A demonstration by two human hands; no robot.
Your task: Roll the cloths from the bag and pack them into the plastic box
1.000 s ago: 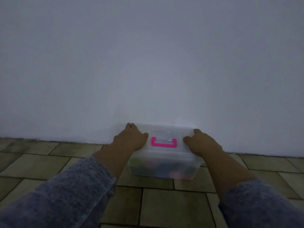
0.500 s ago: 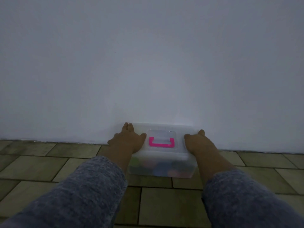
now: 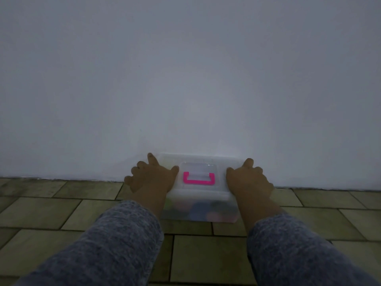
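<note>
A clear plastic box (image 3: 206, 194) with a closed lid and a pink handle (image 3: 199, 178) stands on the tiled floor, its back against the white wall. Blurred rolled cloths (image 3: 203, 210) in green, blue and pink show through its front wall. My left hand (image 3: 153, 176) rests on the lid's left end with fingers spread, the thumb beside the handle. On the lid's right end lies my right hand (image 3: 248, 179), fingers loosely extended toward the wall. No bag is in view.
A white wall (image 3: 189, 79) fills the upper view and meets the floor just behind the box. Greenish floor tiles (image 3: 210, 259) spread to both sides and toward me. My grey sleeves cover the lower corners.
The box slid slightly toward the wall, then stayed put. Both hands moved from holding the lid's ends to lying on them with fingers spread wider.
</note>
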